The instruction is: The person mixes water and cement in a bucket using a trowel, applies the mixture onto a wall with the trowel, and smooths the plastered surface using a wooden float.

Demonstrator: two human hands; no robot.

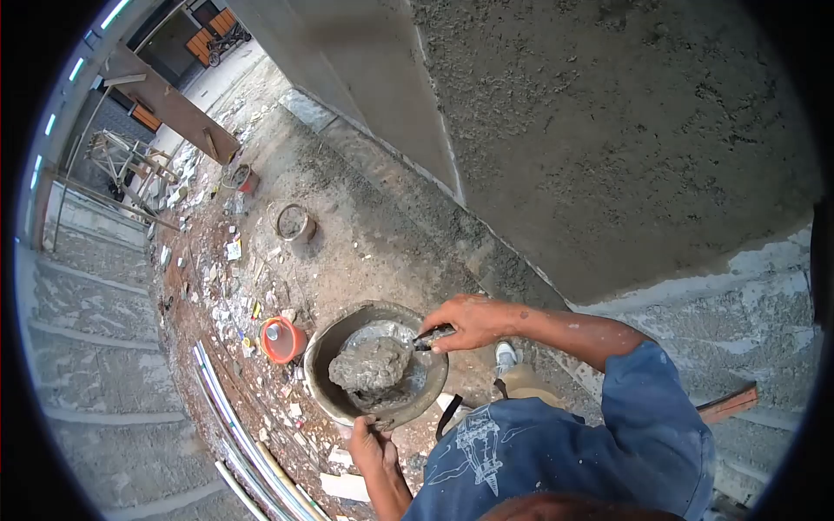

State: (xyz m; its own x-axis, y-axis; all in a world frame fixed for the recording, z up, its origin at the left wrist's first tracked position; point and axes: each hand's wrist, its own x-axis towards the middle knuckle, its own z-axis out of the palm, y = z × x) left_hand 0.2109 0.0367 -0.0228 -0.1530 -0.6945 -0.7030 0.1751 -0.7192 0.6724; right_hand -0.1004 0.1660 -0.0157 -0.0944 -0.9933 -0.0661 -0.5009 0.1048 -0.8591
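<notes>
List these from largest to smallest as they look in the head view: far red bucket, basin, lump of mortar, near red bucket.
1. Basin
2. Lump of mortar
3. Near red bucket
4. Far red bucket

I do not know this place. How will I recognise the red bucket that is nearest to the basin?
Find the big round basin of wet mortar, its rim held by the left hand. Beside its rim, on the side away from the right hand, stands the red bucket. Unlike the grey bucket and the farther red one, it shows a round grey object inside.
</notes>
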